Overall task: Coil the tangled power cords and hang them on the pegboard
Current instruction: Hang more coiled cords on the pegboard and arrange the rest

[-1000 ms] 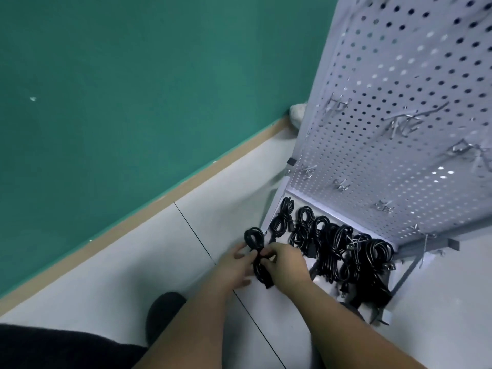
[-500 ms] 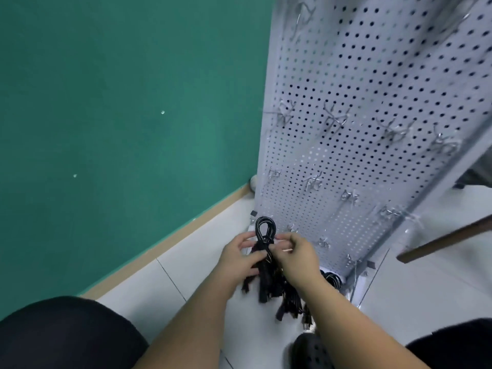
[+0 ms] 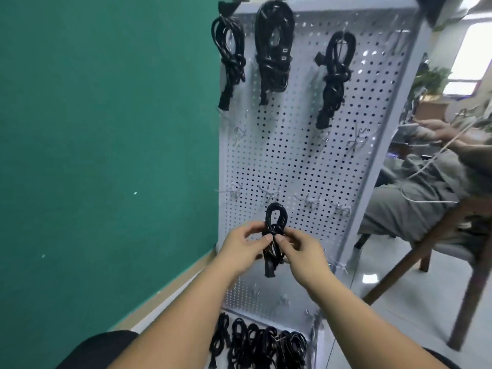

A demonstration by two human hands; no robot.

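A coiled black power cord (image 3: 275,227) is held upright in front of the white pegboard (image 3: 292,166), its loop on top and its plug hanging below. My left hand (image 3: 243,247) pinches the cord's knotted middle from the left, and my right hand (image 3: 303,253) pinches it from the right. The loop sits just under a row of wire hooks (image 3: 271,194). Three coiled cords (image 3: 274,46) hang from hooks along the board's top. Several more coiled black cords (image 3: 261,342) lie on the floor at the board's foot.
A green wall (image 3: 106,129) with a wooden baseboard runs along the left. A seated person (image 3: 426,187) on a wooden chair (image 3: 452,275) is right of the pegboard. My dark-clothed knee (image 3: 106,347) shows at the bottom left.
Both hands have lifted the coiled cord from the floor pile up to mid-board height. My view has tilted up, bringing the hung cords at the top into sight.
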